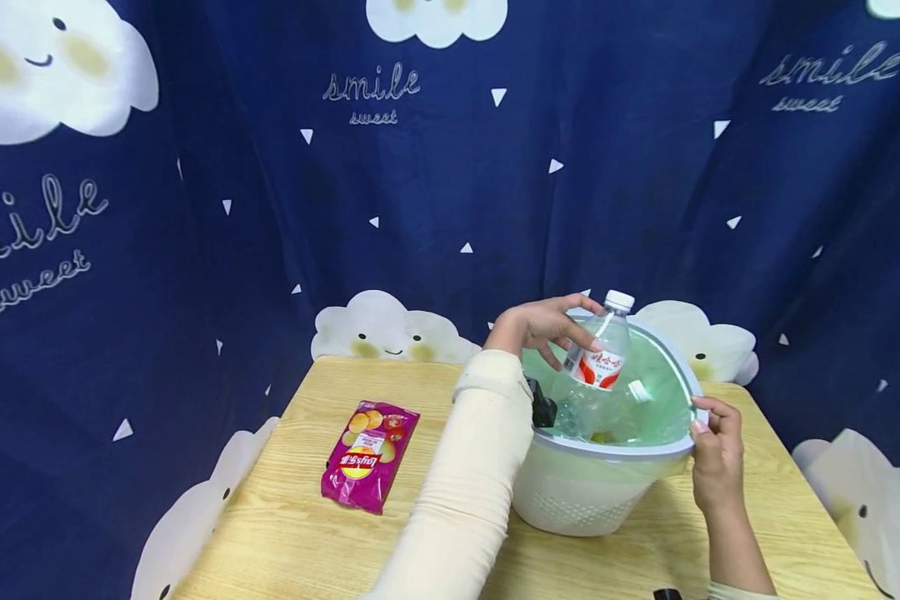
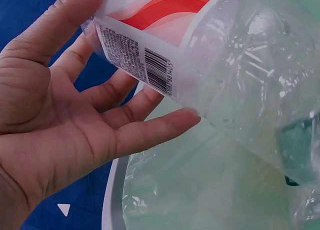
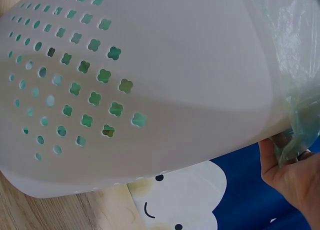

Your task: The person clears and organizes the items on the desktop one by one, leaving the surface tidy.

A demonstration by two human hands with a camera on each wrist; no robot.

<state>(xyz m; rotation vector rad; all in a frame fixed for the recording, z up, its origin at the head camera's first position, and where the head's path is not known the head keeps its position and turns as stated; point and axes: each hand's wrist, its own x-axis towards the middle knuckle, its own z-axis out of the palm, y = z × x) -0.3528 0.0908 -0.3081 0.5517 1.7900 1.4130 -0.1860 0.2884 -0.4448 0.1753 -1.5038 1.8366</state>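
My left hand (image 1: 542,327) holds a clear plastic bottle (image 1: 602,360) with a white cap and a red-and-white label. The bottle stands tilted over the mouth of a white bin (image 1: 570,507), its lower part inside. In the left wrist view, thumb and fingers lie around the label, whose barcode shows. A green translucent bag (image 1: 663,375) lines the bin. At the right side, my right hand (image 1: 720,454) pinches the rim and the bag's edge; some of its fingers are hidden in the right wrist view. Another clear bottle with a white cap (image 1: 640,392) lies inside the bin.
A purple Lay's chip bag (image 1: 370,456) lies on the wooden table (image 1: 285,525), left of the bin. A dark blue curtain (image 1: 435,183) with clouds hangs behind the table. A small black object (image 1: 667,594) shows at the bottom edge.
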